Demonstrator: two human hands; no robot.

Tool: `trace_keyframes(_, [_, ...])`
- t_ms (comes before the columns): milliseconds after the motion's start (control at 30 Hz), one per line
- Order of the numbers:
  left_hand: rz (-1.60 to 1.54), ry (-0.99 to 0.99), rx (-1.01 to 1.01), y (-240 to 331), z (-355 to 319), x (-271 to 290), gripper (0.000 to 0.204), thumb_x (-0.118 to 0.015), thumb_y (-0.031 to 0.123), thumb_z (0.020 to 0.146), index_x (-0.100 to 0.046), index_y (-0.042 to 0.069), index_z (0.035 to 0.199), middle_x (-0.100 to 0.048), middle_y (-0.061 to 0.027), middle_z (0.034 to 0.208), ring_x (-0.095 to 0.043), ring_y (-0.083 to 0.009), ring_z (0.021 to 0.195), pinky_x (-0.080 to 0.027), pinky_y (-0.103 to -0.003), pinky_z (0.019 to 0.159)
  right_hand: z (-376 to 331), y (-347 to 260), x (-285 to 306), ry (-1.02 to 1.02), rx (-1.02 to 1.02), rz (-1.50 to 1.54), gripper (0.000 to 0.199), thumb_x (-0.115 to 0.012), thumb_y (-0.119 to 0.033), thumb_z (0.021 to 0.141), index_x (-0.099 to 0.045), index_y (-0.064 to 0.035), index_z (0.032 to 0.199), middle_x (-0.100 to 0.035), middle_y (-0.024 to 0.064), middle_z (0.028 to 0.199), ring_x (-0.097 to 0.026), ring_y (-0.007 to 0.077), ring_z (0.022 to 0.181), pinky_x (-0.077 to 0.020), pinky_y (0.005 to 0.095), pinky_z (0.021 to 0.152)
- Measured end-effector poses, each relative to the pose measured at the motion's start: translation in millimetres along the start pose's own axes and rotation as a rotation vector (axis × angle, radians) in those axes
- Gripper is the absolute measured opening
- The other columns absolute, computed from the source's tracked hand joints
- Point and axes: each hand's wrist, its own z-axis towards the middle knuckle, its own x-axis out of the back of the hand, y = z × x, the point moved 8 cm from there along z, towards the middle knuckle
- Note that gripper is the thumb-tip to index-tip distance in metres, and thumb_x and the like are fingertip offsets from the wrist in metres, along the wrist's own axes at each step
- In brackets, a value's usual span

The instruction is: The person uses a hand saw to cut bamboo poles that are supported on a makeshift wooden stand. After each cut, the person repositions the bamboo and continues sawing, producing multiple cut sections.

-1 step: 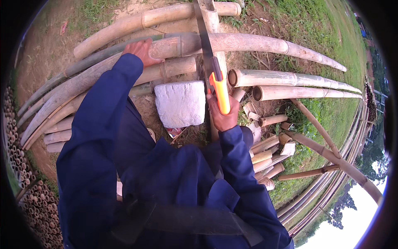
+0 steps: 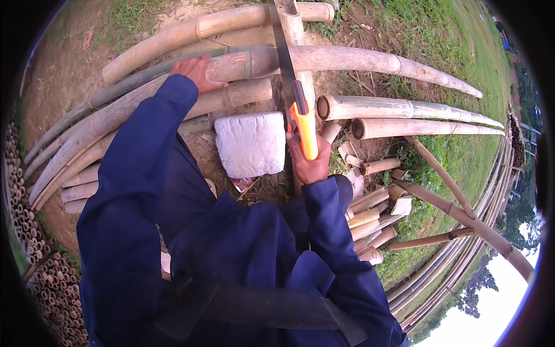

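Note:
My left hand point(image 2: 195, 70) presses down on a long pale bamboo pole point(image 2: 358, 60) that lies across a pile of other poles. My right hand point(image 2: 309, 165) is shut around the orange handle of a handsaw point(image 2: 304, 128). The saw's dark blade point(image 2: 282, 52) runs away from me and crosses the pole just right of my left hand. Both arms are in dark blue sleeves. A white stone block point(image 2: 251, 143) sits on the ground between my arms, just left of the saw handle.
Two bamboo poles with cut ends point(image 2: 404, 107) lie to the right of the saw. Several short cut bamboo pieces point(image 2: 370, 215) are heaped by my right elbow. Stacked bamboo tube ends point(image 2: 34, 231) line the left edge. Long curved poles point(image 2: 462, 254) run along the grass at right.

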Motion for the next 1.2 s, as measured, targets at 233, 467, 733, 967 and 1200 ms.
trace_keyframes(233, [0.025, -0.048, 0.045, -2, 4, 4, 0.097, -0.073, 0.079, 0.069, -0.060, 0.003, 0.129, -0.072, -0.0208, 0.113, -0.070, -0.0371, 0.106, -0.053, -0.050, 0.095, -139, 25, 54, 0.098, 0.015, 0.035, 0.023, -0.068, -0.001, 0.093, -0.069, 0.0059, 0.114, -0.073, 0.0144, 0.098, -0.070, 0.0163, 0.086, -0.0560, 0.0324, 0.087])
trace_keyframes(467, [0.015, -0.037, 0.026, -3, 9, 1, 0.101, -0.070, 0.081, 0.070, -0.058, 0.004, 0.133, -0.072, -0.0201, 0.112, -0.070, -0.0370, 0.105, -0.054, -0.048, 0.092, -26, 21, 16, 0.020, -0.009, -0.029, 0.014, -0.072, -0.009, 0.094, -0.067, 0.0046, 0.096, -0.060, -0.0002, 0.072, -0.049, 0.0068, 0.064, -0.0434, 0.0271, 0.058])
trace_keyframes(733, [0.041, 0.041, 0.019, -5, 8, 0, 0.102, -0.070, 0.081, 0.070, -0.057, 0.003, 0.134, -0.073, -0.0194, 0.110, -0.070, -0.0368, 0.104, -0.052, -0.049, 0.094, -124, 16, 51, 0.082, 0.017, -0.144, 0.021, -0.073, -0.008, 0.091, -0.072, 0.0033, 0.109, -0.066, 0.0092, 0.071, -0.060, 0.0110, 0.062, -0.0492, 0.0286, 0.062])
trace_keyframes(967, [0.038, 0.000, 0.005, 1, -2, 2, 0.098, -0.072, 0.079, 0.069, -0.059, 0.003, 0.130, -0.072, -0.0194, 0.111, -0.070, -0.0373, 0.103, -0.052, -0.050, 0.092, 3, 4, 2, 0.022, 0.053, 0.072, 0.018, -0.074, -0.012, 0.094, -0.068, 0.0055, 0.095, -0.060, -0.0010, 0.072, -0.048, 0.0050, 0.063, -0.0418, 0.0266, 0.057])
trace_keyframes(1200, [0.007, -0.041, 0.057, -7, 6, -2, 0.102, -0.073, 0.079, 0.068, -0.057, 0.005, 0.136, -0.071, -0.0223, 0.114, -0.068, -0.0401, 0.108, -0.051, -0.051, 0.095, -103, 20, 40, 0.072, 0.054, -0.039, 0.020, -0.071, -0.006, 0.092, -0.072, 0.0052, 0.109, -0.069, 0.0051, 0.076, -0.062, 0.0086, 0.070, -0.0498, 0.0261, 0.065])
